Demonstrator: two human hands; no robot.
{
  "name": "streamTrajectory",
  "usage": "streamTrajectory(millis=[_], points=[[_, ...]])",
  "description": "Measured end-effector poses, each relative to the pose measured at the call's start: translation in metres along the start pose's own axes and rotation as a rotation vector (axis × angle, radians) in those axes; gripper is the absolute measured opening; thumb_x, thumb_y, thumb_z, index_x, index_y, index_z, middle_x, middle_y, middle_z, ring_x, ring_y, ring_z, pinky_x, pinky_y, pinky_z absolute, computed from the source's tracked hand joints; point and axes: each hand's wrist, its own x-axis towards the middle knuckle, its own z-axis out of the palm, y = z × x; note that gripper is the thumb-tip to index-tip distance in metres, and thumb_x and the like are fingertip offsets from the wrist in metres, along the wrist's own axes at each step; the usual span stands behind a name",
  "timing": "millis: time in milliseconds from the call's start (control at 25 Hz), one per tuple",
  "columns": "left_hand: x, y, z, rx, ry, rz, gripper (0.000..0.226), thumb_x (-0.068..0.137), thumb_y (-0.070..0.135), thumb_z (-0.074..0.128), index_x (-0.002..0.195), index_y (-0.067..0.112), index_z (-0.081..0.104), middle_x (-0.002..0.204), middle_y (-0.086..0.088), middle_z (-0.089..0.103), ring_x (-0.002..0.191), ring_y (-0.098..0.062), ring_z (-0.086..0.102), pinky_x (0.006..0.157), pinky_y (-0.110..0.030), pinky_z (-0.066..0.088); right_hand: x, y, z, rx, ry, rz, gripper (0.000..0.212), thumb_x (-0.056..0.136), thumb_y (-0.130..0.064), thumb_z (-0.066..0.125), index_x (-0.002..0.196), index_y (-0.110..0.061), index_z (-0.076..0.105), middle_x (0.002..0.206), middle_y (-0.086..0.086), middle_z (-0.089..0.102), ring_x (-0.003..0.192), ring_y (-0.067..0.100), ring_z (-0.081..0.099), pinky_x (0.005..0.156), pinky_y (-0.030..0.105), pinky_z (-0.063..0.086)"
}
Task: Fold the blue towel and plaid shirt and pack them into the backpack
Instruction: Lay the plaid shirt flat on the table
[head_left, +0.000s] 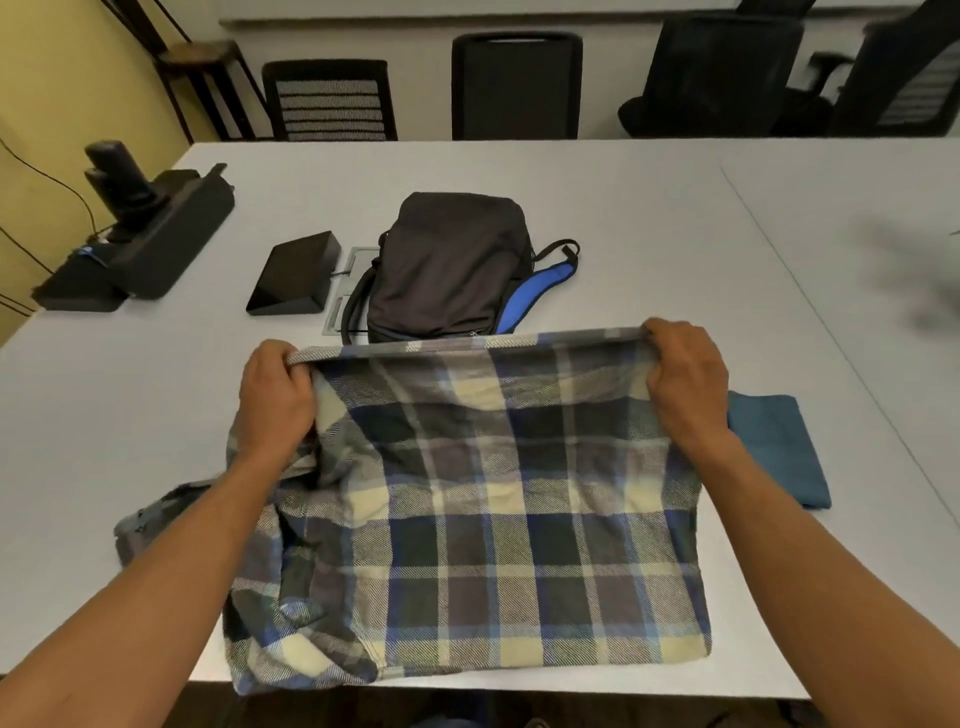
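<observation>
Head view, only one I've got: plaid shirt (493, 509) is spread across the near part of the table (675, 218), right in front of me, w/ its near edge hanging just over the table lip. My left hand (275, 400) and right hand (685, 384) each pinch a corner of the far edge, fingers curled round the fabric, and that edge is lifted taut between them. So the held edge runs left-right; the shirt's body runs from the hands back toward me. Both hands abt equally near, one per corner.

Backpack (447, 270) lies straight beyond the lifted edge, long axis pointing away from me, its near end just past the shirt. Can't tell if the zip is open.

Blue towel (774, 447) sits already folded just beside my right wrist, partly under the shirt's right side.

I'd judge the next fold brings the far edge toward me.
</observation>
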Motion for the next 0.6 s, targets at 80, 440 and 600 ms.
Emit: streamTrajectory(millis=[80, 440, 600], points=[[0.007, 0.008, -0.013, -0.067, 0.049, 0.025, 0.011, 0.095, 0.008, 0.050, 0.104, 0.002, 0.053, 0.104, -0.019, 0.055, 0.096, -0.032, 0.050, 0.080, -0.035, 0.036, 0.014, 0.002, -0.011, -0.011, 0.038, -0.019, 0.045, 0.074, 0.019, 0.049, 0.112, 0.001, 0.063, 0.092, 0.023, 0.063, 0.081, 0.041, 0.057, 0.066, 0.046, 0.048], [0.025, 0.014, -0.067, 0.252, 0.077, 0.451, 0.018, 0.085, 0.004, 0.068, 0.102, 0.002, 0.061, 0.095, -0.019, 0.054, 0.086, -0.040, 0.053, 0.065, -0.047, 0.044, 0.029, 0.003, -0.056, -0.011, 0.087, -0.034, 0.035, 0.085, 0.014, 0.046, 0.113, 0.000, 0.061, 0.098, 0.023, 0.062, 0.089, 0.042, 0.054, 0.068, 0.049, 0.049], [0.014, 0.014, -0.072, 0.192, 0.069, 0.225, 0.016, 0.086, 0.006, 0.066, 0.102, 0.008, 0.064, 0.102, -0.016, 0.065, 0.089, -0.041, 0.059, 0.071, -0.046, 0.047, 0.035, -0.002, -0.073, 0.018, 0.158, -0.024, 0.034, 0.086, 0.014, 0.045, 0.111, 0.001, 0.063, 0.098, 0.022, 0.063, 0.090, 0.040, 0.055, 0.070, 0.045, 0.047]])
